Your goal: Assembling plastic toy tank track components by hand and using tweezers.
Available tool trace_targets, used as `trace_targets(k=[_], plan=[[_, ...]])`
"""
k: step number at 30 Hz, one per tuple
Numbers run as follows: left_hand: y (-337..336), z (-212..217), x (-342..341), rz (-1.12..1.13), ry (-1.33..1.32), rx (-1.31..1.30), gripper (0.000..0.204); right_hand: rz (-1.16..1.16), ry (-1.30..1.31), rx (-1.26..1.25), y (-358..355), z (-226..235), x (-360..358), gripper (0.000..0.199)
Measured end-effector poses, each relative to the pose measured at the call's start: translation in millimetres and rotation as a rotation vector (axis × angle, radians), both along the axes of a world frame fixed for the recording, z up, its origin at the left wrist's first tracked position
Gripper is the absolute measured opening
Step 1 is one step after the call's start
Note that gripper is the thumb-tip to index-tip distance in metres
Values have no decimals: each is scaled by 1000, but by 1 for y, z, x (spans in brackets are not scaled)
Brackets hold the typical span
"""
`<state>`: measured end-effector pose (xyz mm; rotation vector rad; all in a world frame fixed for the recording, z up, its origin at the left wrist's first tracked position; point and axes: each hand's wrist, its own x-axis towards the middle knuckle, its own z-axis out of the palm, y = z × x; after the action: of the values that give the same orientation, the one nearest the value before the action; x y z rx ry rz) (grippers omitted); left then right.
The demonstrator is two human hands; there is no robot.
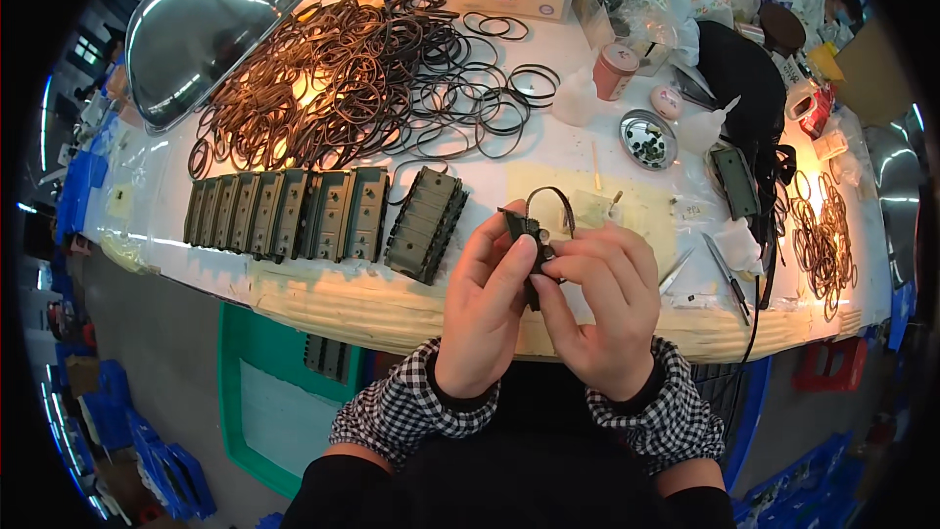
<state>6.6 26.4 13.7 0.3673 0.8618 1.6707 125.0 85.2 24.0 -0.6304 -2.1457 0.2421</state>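
Observation:
Above the table's front edge, I hold a dark green, narrow part with small wheels (534, 227), apparently a toy tank hull turned on its side. My left hand (480, 309) is closed round it, thumb pressed near the wheels. A thin black ribbed track band (569, 211) arches up from the part and comes down at the fingers of my right hand (609, 318). Those fingers are closed in a pinch by the wheels and band; their tips partly hide the contact. Just left of my hands lies a green hull (426, 225) with tracks along its sides.
More green hulls (284, 216) stand in a row at left, below a big tangle of dark bands (323, 78). Tweezers (725, 274) lie at right. Beyond are a round metal dish (624, 140) of small dark parts and a paper cup (615, 72). A green tray (231, 402) sits below the table.

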Motion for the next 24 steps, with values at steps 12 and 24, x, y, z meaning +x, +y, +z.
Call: trace_targets(k=[12, 24], plan=[[0, -13, -2, -77, -34, 22, 41, 85, 83, -188, -12, 0, -7, 21], [-7, -8, -25, -539, -3, 71, 39, 334, 64, -475, 27, 26, 13, 17]])
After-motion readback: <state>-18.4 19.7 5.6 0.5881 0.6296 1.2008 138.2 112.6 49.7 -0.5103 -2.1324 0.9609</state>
